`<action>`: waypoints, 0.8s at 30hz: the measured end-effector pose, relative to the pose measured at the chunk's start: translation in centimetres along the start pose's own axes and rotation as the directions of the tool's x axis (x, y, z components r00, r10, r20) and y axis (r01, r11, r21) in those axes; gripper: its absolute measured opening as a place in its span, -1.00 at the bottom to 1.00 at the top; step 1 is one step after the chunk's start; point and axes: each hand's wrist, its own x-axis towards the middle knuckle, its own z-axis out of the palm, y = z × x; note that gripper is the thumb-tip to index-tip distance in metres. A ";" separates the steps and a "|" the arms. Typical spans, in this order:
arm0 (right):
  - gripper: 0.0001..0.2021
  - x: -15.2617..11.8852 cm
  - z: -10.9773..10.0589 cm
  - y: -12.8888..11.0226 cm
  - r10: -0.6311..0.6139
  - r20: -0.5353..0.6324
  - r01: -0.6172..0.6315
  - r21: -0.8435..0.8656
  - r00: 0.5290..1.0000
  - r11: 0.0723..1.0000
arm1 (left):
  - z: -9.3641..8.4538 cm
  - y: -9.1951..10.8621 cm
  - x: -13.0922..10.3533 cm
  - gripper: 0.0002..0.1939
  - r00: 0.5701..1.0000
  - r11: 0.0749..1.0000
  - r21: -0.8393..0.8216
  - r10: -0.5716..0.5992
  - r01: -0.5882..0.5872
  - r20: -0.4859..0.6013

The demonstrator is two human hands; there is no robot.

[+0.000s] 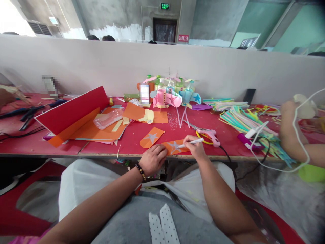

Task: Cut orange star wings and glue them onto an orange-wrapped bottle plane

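The right hand [195, 146] has its grip pinching a white pen [198, 140], whose long axis runs mostly sideways, the tip pointing left over the grey star on an orange strip [187, 151]. This strip lies at the front edge of the red desk [129, 149], its length running left to right. The left hand [153, 159] rests on its left end; whether this grip is spread, I cannot tell.

A bracelet [141, 171] of dark and gold-coloured beads circles the left wrist [143, 167]; a grey top [127, 217] bears white, dark-dotted strips [169, 225] above a white lower garment [83, 183].
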 end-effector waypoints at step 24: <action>-0.90 -0.1 0.0 0.1 0.040 -0.126 -0.043 -0.022 0.991 0.999 | 0.0 0.0 0.0 -0.74 1.000 1.000 0.004 0.004 -0.004 -0.003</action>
